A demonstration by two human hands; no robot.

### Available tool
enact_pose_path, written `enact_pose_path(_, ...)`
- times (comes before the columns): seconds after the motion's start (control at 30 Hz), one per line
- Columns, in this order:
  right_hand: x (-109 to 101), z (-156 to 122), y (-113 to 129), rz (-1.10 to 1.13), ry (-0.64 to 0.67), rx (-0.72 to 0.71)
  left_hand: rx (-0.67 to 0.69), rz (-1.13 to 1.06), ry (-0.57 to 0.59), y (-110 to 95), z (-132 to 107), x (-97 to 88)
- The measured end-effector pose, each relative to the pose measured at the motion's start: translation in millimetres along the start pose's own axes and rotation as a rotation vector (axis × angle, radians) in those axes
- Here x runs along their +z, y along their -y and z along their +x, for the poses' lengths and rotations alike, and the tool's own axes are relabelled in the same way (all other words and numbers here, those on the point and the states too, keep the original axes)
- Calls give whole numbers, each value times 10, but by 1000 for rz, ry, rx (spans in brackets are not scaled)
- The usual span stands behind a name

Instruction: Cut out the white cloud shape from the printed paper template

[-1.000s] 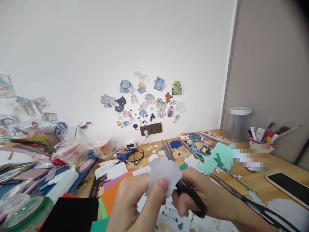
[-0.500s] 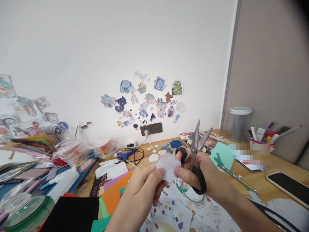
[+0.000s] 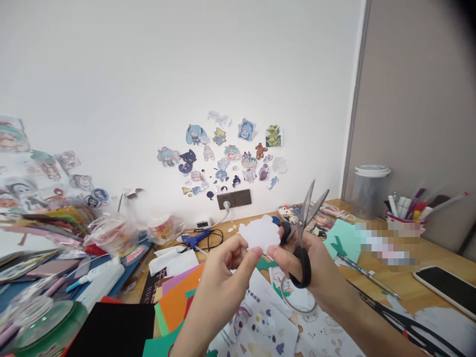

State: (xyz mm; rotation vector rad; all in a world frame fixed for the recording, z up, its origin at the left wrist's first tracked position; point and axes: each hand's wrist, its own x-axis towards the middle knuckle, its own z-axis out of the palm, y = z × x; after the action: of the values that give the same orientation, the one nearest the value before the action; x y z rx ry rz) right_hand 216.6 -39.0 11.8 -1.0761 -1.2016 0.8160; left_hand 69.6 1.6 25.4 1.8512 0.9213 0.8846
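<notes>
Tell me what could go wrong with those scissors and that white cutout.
First, the scissors stand with their blades spread in the right hand, which also grips the white cutout, so a slip might nick the paper or the left hand.
Second, both hands hold the cutout at its edge, so an uneven pull could crease or tear it.
Third, a dropped scrap might get lost on the cluttered printed sheet below.
</notes>
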Motion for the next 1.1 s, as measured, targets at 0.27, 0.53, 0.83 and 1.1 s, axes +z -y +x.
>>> enact_pose_path(0.27, -70, 9, -14, 1, -44, -54, -15, 36, 83, -24, -34, 10)
enact_pose_path(0.53, -79, 1, 17, -6, 16, -30, -18, -6, 37, -19, -7, 8)
enact_pose_path(0.83, -63, -8, 18, -32, 17, -46, -51, 10, 78, -48, -27, 2)
enact_pose_path(1.1, -78, 16, 12, -27, -52, -74, -2, -91, 23, -34, -9, -39)
